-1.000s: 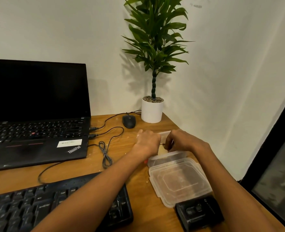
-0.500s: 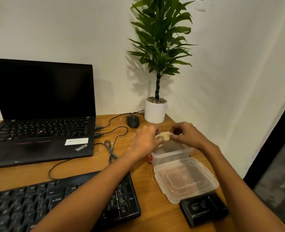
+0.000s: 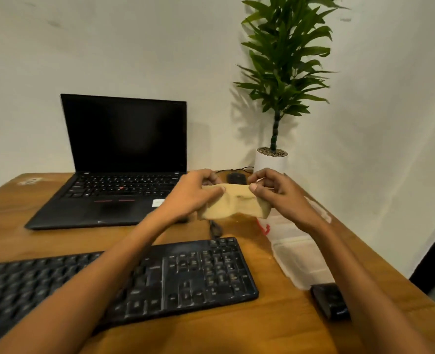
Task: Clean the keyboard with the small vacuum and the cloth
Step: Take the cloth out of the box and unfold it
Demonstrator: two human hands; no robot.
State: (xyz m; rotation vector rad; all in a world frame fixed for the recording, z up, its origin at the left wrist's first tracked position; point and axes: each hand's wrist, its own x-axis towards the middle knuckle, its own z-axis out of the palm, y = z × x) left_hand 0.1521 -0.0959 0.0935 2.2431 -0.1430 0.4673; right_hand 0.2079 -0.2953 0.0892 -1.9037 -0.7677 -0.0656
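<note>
A yellow cloth (image 3: 233,203) hangs in the air above the desk, stretched between both hands. My left hand (image 3: 191,195) pinches its left edge, my right hand (image 3: 277,191) pinches its right edge. Below my forearms lies a black keyboard (image 3: 191,272) with dusty keys, across the near part of the desk. A small black device (image 3: 330,300), possibly the vacuum, lies at the desk's near right.
An open black laptop (image 3: 114,175) sits at the back left. A clear plastic box (image 3: 285,226) and its lid (image 3: 303,261) lie to the right of the keyboard. A black mouse (image 3: 237,178), cables (image 3: 215,229) and a potted plant (image 3: 271,159) stand behind.
Both hands lifted the yellow cloth out of the plastic box and pulled it open in the air. The camera view swung to the left and up.
</note>
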